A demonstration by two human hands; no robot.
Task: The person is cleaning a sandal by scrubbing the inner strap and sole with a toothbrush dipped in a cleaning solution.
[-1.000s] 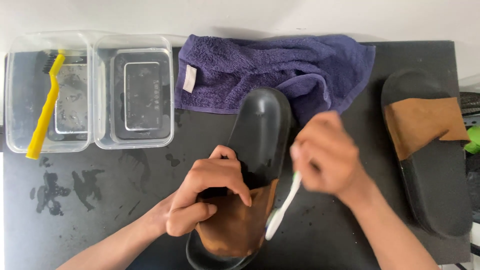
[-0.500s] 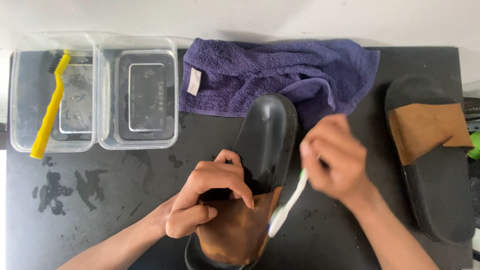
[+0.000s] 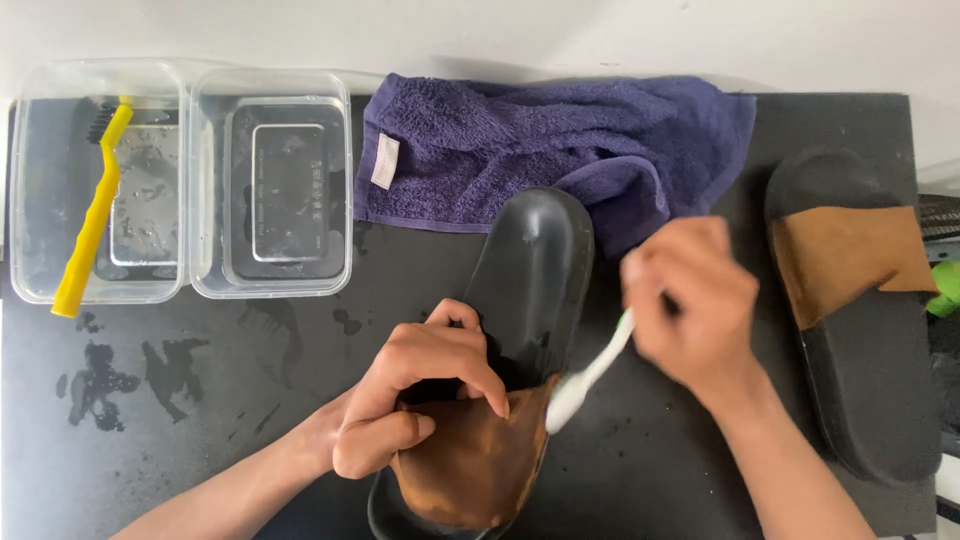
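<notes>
A black slide sandal with a wet brown strap lies in the middle of the dark mat. My left hand grips it by the strap, fingers curled over the strap's upper edge. My right hand, blurred by motion, holds a white toothbrush with a green handle. The brush head touches the strap's right edge.
A second black sandal with a dry tan strap lies at the right. A purple towel is bunched at the back. Two clear plastic tubs with water stand at the left; a yellow brush rests in the left one. Water spots mark the mat.
My right hand and the toothbrush have moved up and to the right along the strap's edge. My left hand and the sandal have stayed put.
</notes>
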